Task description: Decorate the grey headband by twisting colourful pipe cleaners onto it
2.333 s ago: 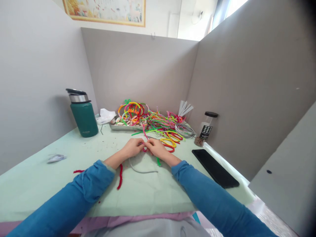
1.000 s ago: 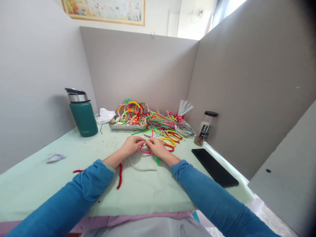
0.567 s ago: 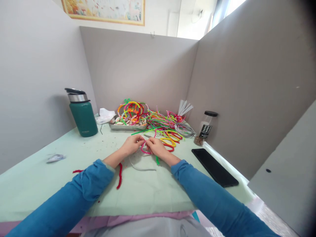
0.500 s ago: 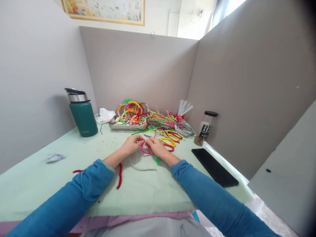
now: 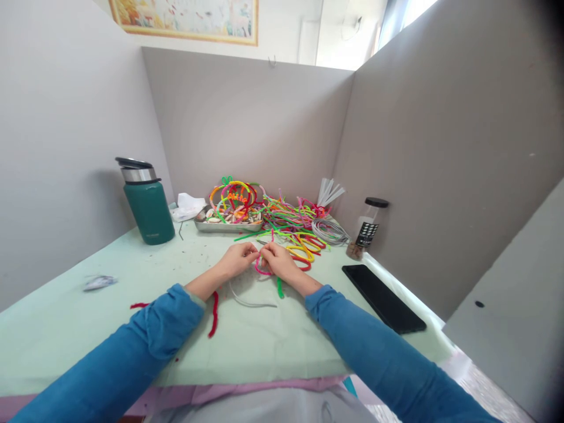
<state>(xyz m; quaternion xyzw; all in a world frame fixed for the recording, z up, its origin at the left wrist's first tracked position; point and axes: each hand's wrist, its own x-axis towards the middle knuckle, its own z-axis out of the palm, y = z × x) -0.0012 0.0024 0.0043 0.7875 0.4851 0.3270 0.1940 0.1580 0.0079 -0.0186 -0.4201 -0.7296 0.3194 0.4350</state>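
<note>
My left hand (image 5: 239, 258) and my right hand (image 5: 277, 260) meet over the middle of the table, fingertips pinched together. Between them is a pink pipe cleaner (image 5: 263, 272), bent into a curve below the fingers, with one end sticking up above my right hand. A green fuzzy end (image 5: 280, 288) pokes out under my right hand; whether it joins the pink piece is hidden. A thin grey wire (image 5: 252, 305) curves over the cloth below my hands. Red pipe cleaner piece (image 5: 214, 314) lies beside my left forearm.
Behind my hands are a metal tray (image 5: 229, 227) of shells and pipe-cleaner hoops, a heap of pipe cleaners (image 5: 291, 212) and coiled wire (image 5: 331, 232). A green bottle (image 5: 150, 208) stands left; a jar (image 5: 368, 229) and black phone (image 5: 383, 298) are right. Grey partitions (image 5: 247, 111) enclose the table.
The upright pink end and the pink curve have shifted slightly between my fingers. The grey wire and the green end have moved a little. Both hands stay nearly in place.
</note>
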